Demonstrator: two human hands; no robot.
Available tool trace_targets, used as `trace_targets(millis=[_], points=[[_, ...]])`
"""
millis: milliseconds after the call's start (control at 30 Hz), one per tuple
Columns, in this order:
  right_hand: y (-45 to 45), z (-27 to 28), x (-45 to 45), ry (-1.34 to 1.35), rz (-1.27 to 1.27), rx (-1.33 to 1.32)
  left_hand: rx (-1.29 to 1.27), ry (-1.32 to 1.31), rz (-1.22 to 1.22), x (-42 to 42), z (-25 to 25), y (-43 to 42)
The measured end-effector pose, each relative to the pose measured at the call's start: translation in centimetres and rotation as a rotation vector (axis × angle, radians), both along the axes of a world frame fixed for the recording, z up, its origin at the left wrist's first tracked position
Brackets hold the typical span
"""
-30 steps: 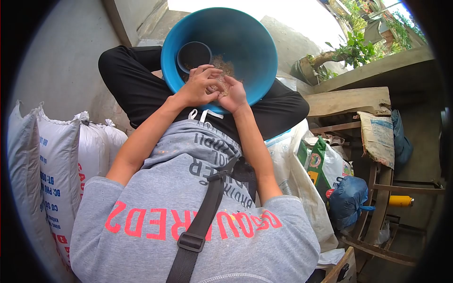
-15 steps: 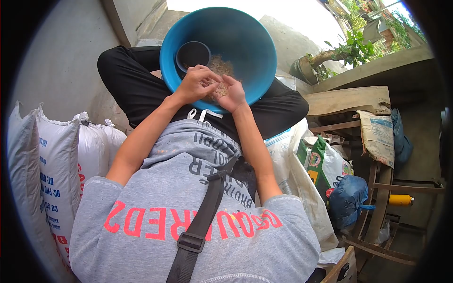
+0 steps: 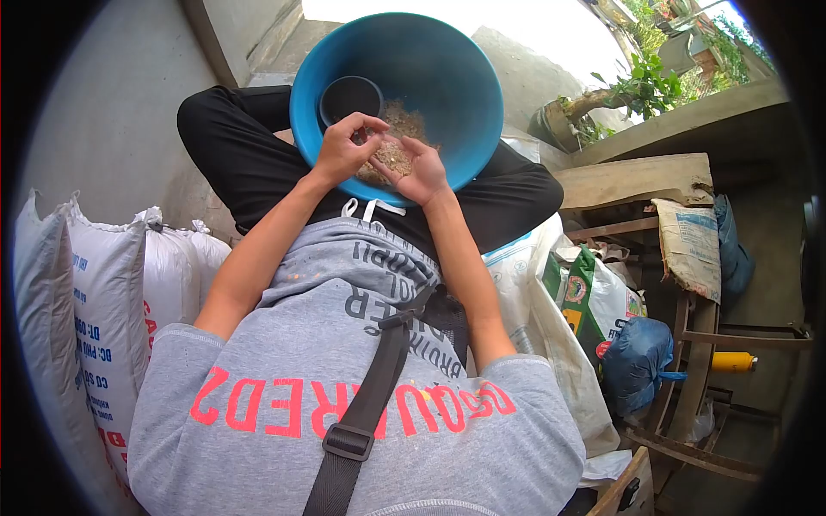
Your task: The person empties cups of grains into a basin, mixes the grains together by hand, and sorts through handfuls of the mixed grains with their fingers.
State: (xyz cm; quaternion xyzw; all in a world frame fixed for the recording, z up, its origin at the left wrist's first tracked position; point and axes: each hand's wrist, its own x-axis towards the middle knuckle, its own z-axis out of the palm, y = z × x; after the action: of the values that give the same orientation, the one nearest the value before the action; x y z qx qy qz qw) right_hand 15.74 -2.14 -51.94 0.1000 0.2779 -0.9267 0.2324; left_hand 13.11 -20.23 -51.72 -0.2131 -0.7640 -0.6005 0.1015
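My left hand (image 3: 344,153) is over the near side of a blue basin (image 3: 473,103), its fingers closed in a pinch; whatever they hold is too small to name. Beside it, my right hand (image 3: 423,179) is palm up and cupped, with light brown grainy material (image 3: 393,158) lying in the palm. More of this material (image 3: 403,119) covers part of the basin's bottom. A small dark round container (image 3: 351,98) stands inside the basin, just beyond my left hand.
The basin rests between my crossed legs in black trousers (image 3: 232,146). White printed sacks (image 3: 107,292) stand at the left. At the right are a pale sack (image 3: 551,344), a blue plastic bag (image 3: 637,365), a wooden bench (image 3: 637,182) and a yellow cylinder (image 3: 733,362). A potted plant (image 3: 559,127) stands farther off.
My left hand has lifted slightly away to the left from my right palm, and its fingers have drawn together. More of the grainy material in my right palm shows.
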Motion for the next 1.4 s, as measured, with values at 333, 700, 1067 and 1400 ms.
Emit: trace_targets(millis=[333, 700, 1067, 1400], points=[[0.7, -1.7, -0.7, 0.009, 0.028, -0.012, -0.376, 0.393, -0.097, 0.8, 0.4, 0.4], [1.2, -2.6, -1.2, 0.056, 0.124, -0.223, -0.349, 0.327, -0.128, 0.7, 0.4, 0.3], [0.1, -0.3, -0.3, 0.037, 0.054, -0.044, 0.126, -0.267, -0.046, -0.1, 0.2, 0.0], [0.9, -1.9, -0.8, 0.08, 0.041, -0.145, -0.448, 0.471, 0.012, 1.2, 0.6, 0.7]])
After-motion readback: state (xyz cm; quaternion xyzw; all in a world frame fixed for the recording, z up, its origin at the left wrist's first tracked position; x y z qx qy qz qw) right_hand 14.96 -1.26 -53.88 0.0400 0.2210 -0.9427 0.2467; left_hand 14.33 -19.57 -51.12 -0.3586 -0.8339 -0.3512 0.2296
